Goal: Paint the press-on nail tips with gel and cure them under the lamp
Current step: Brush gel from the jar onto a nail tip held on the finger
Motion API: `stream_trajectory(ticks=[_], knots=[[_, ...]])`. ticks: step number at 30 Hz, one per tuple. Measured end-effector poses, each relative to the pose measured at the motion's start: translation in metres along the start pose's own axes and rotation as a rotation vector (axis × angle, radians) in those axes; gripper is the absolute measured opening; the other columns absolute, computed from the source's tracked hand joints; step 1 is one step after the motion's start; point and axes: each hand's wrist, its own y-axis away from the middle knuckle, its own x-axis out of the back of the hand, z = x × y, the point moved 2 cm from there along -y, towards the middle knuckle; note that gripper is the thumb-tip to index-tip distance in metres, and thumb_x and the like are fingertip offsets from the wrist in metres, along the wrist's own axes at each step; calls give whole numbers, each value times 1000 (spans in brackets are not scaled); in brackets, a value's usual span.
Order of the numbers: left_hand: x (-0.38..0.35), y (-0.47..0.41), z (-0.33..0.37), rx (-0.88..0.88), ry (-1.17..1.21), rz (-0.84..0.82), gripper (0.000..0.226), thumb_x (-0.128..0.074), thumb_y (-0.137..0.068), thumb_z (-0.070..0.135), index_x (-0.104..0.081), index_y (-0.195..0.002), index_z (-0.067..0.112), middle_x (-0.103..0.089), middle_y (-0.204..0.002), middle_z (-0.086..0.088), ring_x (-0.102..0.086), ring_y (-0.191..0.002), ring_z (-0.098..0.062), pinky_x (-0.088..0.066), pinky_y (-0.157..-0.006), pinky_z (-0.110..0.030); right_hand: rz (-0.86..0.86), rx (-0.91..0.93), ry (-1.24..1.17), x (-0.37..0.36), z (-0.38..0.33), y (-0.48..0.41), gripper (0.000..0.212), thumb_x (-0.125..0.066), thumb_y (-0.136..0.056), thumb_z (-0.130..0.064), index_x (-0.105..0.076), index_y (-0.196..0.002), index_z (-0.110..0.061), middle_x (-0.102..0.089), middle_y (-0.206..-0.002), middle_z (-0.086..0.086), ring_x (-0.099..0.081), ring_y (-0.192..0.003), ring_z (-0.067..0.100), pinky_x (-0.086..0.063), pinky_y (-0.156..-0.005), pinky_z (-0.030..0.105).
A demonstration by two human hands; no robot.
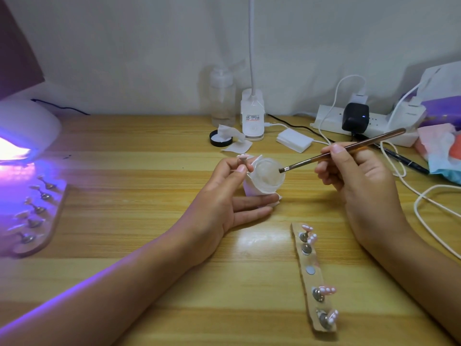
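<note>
Evidently the task is about midway. At far left the lamp (27, 131) is lit violet, and a left strip (35, 213) of tips on stands is laid just before its mouth, in the glow rather than inside; whether those are cured cannot be told.

Near the middle, one tip (242, 156) on its stand is pinched between thumb and forefinger of the left hand (224, 196), with the other fingers stretched out beside the gel pot (267, 174), which is tilted and rests against them. The brush (344, 151) is gripped in the curled fingers of the right hand (361, 176), its bristles touching the pot's rim. Gel is judged to be getting loaded, so the held tip is not yet painted.

Below the right wrist a right strip (314, 278) is laid with four tips and one bare magnet (310, 270), probably the held tip's seat; these are judged to await the lamp.

At the back a bottle (222, 101) and wipes (237, 138) are seen. A white cable (424, 196) is looped close to the right forearm and could be snagged.
</note>
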Motion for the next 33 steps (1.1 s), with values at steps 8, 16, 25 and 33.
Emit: stream_trajectory(ticks=[8,16,25,33], knots=[[1,-3,-1,-2,22,39,15,-41,-104,25,-54,-109,19,-57,-129,1,-71,-96,-36,-59,-81,-43,90,-79,-101,7,5,-7,19,-49,-103,-20,-66,-96,-18,-69,-73,-6,-64,-73,6,-51,-67,18],[3,16,0,-458,-289,169,8,-61,-90,27,-68,-87,31,-67,-84,17,-50,-60,4,-40,-55,-8,-14,-101,-344,5,0,-7,22,-47,-93,-17,-68,-85,-16,-68,-74,-4,-64,-73,9,-52,-69,20],[-4,10,-13,-164,-483,-38,3,-70,-83,27,-73,-84,28,-69,-79,13,-58,-72,-3,-48,-68,-18,-175,-101,-358,-2,-1,-3,26,-48,-84,-12,-68,-71,-21,-63,-71,0,-59,-67,10,-52,-66,19],[-5,10,-10,-151,-465,-24,3,-72,-79,29,-72,-82,30,-72,-89,1,-58,-76,-7,-47,-72,-24,-217,-113,-343,-2,0,-3,21,-44,-79,-11,-61,-68,-17,-57,-66,4,-52,-62,13,-48,-61,20]])
